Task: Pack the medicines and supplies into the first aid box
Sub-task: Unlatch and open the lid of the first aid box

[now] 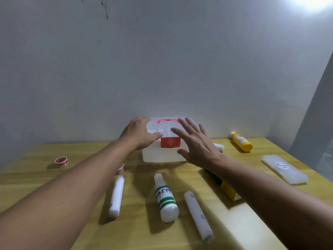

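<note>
The first aid box (163, 156), translucent white with a red handle and a red label, stands closed at the back of the wooden table (72, 222). My left hand (139, 136) rests on the lid's left side, fingers curled over its edge. My right hand (195, 143) hovers with spread fingers over the box's right side. In front lie a white bottle with green stripes (165, 199), two white bandage rolls (115, 197) (198, 216), and a yellow and green carton (227, 188) partly under my right forearm.
A yellow bottle (241, 142) and a small white tube (219, 147) lie at the back right. A flat translucent case (284, 171) sits near the right edge. Two red-patterned tape rolls (61, 161) (120, 170) lie at the left. A grey wall stands close behind the box.
</note>
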`<state>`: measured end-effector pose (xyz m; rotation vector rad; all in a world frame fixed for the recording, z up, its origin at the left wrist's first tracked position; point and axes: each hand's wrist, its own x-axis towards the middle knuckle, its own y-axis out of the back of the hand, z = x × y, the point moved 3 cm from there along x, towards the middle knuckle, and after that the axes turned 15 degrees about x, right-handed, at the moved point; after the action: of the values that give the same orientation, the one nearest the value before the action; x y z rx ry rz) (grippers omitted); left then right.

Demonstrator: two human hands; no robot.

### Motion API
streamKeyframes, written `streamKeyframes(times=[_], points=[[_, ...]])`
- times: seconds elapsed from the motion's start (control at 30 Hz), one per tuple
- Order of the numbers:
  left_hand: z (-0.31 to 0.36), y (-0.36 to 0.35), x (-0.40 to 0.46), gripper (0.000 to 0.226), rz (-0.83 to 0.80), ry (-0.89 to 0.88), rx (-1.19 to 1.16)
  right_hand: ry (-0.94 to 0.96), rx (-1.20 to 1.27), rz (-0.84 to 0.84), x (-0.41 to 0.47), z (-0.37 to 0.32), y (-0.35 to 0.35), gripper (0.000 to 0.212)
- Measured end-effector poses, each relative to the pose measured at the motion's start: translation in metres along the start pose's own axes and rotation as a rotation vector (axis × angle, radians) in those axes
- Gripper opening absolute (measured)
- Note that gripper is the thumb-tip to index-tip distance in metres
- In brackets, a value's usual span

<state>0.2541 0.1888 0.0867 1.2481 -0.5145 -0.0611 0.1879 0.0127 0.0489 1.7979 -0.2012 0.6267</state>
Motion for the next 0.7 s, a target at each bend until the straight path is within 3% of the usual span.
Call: streamKeyframes(times=[0.1,0.2,0.5,0.7], points=[[0.0,-0.012,0.006,0.082,-0.042,0.007,-0.031,-0.08,0.033,-0.032,0.007,0.011,-0.004,0.081],[-0.003,-0.022,0.007,0.088,-0.113,0.017,-0.002,-0.04,0.016,-0.028,0.007,0.013,-0.005,0.074],[-0.019,-0.003,-0.008,0.085,-0.063,0.01,-0.004,0.208,-0.225,-0.01,-0.013,-0.002,-0.008,0.06],[-0.021,-0.009,-0.014,0.08,-0.024,0.056,-0.12,0.181,-0.148,0.075,-0.015,-0.006,-0.012,0.064]])
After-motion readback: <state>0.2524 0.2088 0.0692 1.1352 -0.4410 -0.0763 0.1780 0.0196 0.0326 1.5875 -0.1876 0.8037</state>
